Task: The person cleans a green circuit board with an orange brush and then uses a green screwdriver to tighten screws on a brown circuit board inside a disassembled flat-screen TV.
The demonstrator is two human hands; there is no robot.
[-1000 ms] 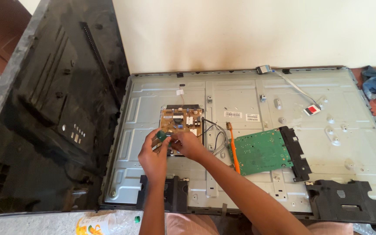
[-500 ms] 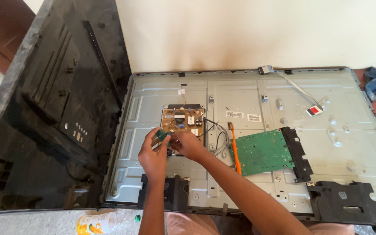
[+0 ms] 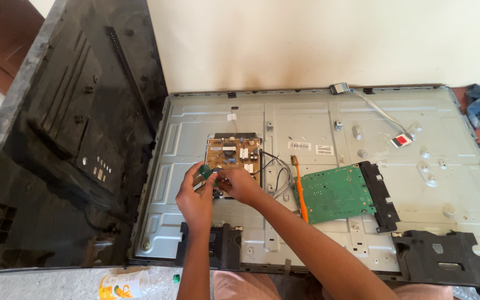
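Hands meet over the lower edge of the tan power board [image 3: 233,156], which sits left of centre on the grey metal back panel [image 3: 318,133] of the opened flat screen. Your left hand [image 3: 194,199] has its fingers closed round a small green-handled tool [image 3: 205,171], likely a screwdriver, tip hidden. Your right hand [image 3: 239,185] touches the board's bottom edge beside that handle, fingers curled; whether they pinch anything you can't tell from here.

To do this well, in my judgement: keep the tool square to the board, steady the board with your right hand, and keep clear of the black wires [image 3: 276,166] just right of it. The green circuit board [image 3: 337,193] lies further right, loose, with an orange strip [image 3: 300,186] along its left edge. Black back cover [image 3: 79,139] leans at left. Plastic bottle [image 3: 131,282] lies at the bottom edge, near your left forearm.

Against the earlier frames: almost nothing differs. Both hands are in the same spot by the power board, same grip on the green handle, boards and cables unmoved; only slight view drift.
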